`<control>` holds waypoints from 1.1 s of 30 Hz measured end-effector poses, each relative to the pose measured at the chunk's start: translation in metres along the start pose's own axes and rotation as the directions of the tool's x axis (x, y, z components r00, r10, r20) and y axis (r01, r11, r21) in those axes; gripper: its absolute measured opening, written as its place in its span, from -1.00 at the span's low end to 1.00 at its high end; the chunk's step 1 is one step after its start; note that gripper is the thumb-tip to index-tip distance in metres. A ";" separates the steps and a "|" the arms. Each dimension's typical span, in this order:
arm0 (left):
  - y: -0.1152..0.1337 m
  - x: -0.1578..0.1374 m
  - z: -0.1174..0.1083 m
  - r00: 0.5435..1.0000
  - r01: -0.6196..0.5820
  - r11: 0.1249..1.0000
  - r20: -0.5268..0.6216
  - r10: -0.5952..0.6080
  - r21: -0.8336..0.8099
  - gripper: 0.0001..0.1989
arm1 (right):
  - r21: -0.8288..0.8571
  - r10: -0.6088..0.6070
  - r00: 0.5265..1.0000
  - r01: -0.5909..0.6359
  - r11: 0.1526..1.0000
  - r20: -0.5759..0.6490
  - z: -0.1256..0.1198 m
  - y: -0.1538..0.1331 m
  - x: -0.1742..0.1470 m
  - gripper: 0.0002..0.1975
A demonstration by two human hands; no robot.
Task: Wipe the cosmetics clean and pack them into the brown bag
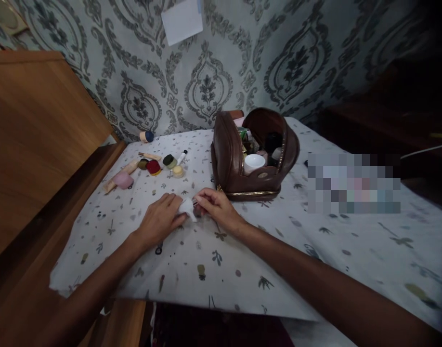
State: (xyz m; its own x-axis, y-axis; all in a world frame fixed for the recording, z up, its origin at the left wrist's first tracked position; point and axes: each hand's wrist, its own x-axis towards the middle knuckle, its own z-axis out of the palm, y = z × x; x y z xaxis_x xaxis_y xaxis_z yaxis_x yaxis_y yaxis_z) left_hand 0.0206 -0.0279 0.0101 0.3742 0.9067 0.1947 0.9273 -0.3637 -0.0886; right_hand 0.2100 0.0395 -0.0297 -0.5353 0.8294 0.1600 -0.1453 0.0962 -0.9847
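My left hand (159,219) is closed on a white tissue or wipe (187,208), low over the cloth. Close by on the right, my right hand (218,208) pinches a small, partly clear and dark item (197,208) against the white piece. Fingers cover much of that item, so its kind does not show. Just behind my right hand stands a brown cosmetic bag (226,154), unzipped, with a white round jar (254,164) and several other containers inside.
Left on the patterned cloth (221,289) lie a red jar (153,167), a dark-lidded jar (169,161), a small yellow jar (178,171), a pink-capped tube (123,180) and a blue-capped bottle (146,137). A wooden panel (40,140) borders the left; a blurred-out patch (354,183) lies right.
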 end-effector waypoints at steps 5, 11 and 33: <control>-0.024 -0.028 0.001 1.000 -0.010 0.999 0.014 0.009 0.032 -0.92 | 0.040 0.012 1.000 -0.012 0.999 -0.017 0.000 -0.002 -0.001 -0.71; -0.041 -0.058 0.004 0.999 -0.045 0.996 0.028 0.044 0.073 -0.87 | 0.025 -0.047 0.999 0.046 0.999 0.023 -0.001 -0.002 0.000 -0.73; -0.012 -0.023 -0.015 0.965 0.207 0.789 0.255 -0.066 -0.579 -0.73 | 0.236 -0.061 0.992 0.085 0.968 -0.109 -0.004 0.000 0.003 -0.72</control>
State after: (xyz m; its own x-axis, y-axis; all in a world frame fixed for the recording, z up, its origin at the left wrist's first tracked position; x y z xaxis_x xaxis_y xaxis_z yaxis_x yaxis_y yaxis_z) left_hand 0.0012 -0.0479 0.0217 0.2977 0.9530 -0.0556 0.8145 -0.2232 0.5355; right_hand 0.2120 0.0442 -0.0295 -0.4319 0.8769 0.2109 -0.3825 0.0337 -0.9234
